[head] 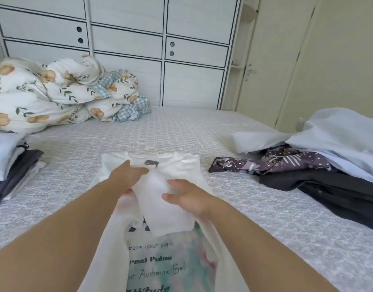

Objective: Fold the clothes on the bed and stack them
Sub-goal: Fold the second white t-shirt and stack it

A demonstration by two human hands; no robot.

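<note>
Two bare forearms reach in from the near edge, w/ a white printed T-shirt (170,260) spread between them on the bed (181,133), neck end far, printed front up.

Far left: rumpled floral duvet (44,95). Near left edge: stack of folded clothes (10,165), pale blue on top, dark grey and white below.

Centre: left hand (128,175) lies on the shirt just below the collar label, fingers curled around a folded-over flap of white fabric, thumb hidden. Right hand (189,197) sits on the flap's right side, fingers spread and loosely bent, pressing rather than gripping, as far as I can tell.

Right: unfolded pile (318,165) w/ a purple patterned piece, dark garment and pale blue fabric, well apart from the shirt.

Judgement: sleeve or side fold in progress; approx mid-task, since a pile remains. Risk: thin fabric may slide or bunch under the flap if the hands let go unevenly, giving a crooked fold. Shirt's near hem is out of view, so it could be hanging off the bed and drag the shirt.
</note>
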